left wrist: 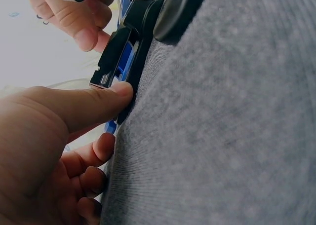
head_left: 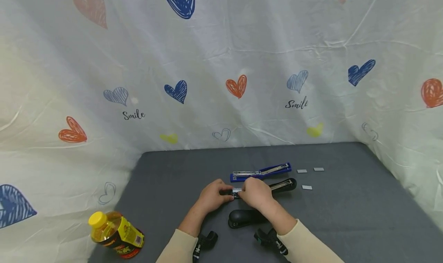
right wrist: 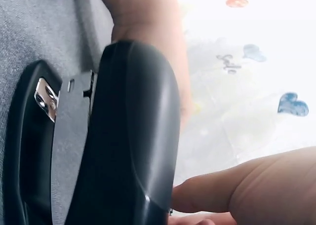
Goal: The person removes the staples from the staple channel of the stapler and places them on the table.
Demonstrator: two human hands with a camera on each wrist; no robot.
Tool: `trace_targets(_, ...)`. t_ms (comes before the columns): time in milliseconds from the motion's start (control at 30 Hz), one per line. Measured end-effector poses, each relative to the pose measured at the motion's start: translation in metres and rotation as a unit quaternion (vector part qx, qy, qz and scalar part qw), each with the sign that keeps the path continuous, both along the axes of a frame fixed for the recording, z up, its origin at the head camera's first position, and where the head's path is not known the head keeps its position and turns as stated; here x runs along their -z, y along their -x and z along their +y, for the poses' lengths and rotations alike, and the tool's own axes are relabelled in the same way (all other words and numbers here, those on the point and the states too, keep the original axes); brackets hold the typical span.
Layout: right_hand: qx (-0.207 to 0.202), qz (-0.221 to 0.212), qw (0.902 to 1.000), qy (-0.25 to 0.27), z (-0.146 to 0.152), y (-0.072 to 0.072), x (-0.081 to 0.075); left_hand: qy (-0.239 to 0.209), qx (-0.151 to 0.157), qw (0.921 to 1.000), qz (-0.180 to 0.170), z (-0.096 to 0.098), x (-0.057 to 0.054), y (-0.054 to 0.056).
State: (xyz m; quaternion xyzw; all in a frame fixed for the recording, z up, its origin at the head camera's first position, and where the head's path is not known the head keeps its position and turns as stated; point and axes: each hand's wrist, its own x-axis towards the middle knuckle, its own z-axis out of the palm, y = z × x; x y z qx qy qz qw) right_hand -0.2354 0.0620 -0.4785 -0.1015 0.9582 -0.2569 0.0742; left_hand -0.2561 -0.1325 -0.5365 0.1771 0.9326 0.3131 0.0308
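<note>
A black stapler (head_left: 284,185) lies with its top swung back, its metal channel showing. My left hand (head_left: 212,197) pinches the base end of this stapler; in the left wrist view the thumb (left wrist: 121,89) presses on the base beside the raised magazine (left wrist: 109,62). Over the stapler's middle is my right hand (head_left: 257,193), fingers bent down and fingertips right at the magazine; what lies between them is hidden. Nearer to me, under the right forearm, rests a second black stapler (head_left: 243,218), closed, which fills much of the right wrist view (right wrist: 143,121).
Behind the hands lies a blue stapler (head_left: 261,172), folded open. To the right are small pale strips, two at the back (head_left: 302,171) (head_left: 318,169) and one nearer (head_left: 307,187). A yellow-capped bottle (head_left: 117,234) stands at the grey table's (head_left: 166,186) left edge.
</note>
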Motion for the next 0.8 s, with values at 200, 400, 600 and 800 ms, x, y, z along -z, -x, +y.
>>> trace_targets(200,0.039,-0.029,0.9974,0.053,0.003,0.007,0.002,-0.002,0.001,1.0,0.005,-0.001,-0.001,0.0)
trace_targets(400,0.035,0.011,0.9956,0.087,0.003,0.012,0.007,-0.003,0.006,1.0,0.006,-0.001,-0.001,0.0)
trace_targets(600,0.015,0.031,0.9918,0.123,0.002,0.013,0.011,-0.002,0.008,0.9999,0.009,-0.002,0.0,0.001)
trace_targets(800,-0.007,0.032,0.9914,0.127,0.007,0.013,0.007,0.001,0.006,1.0,0.003,-0.001,0.003,0.001)
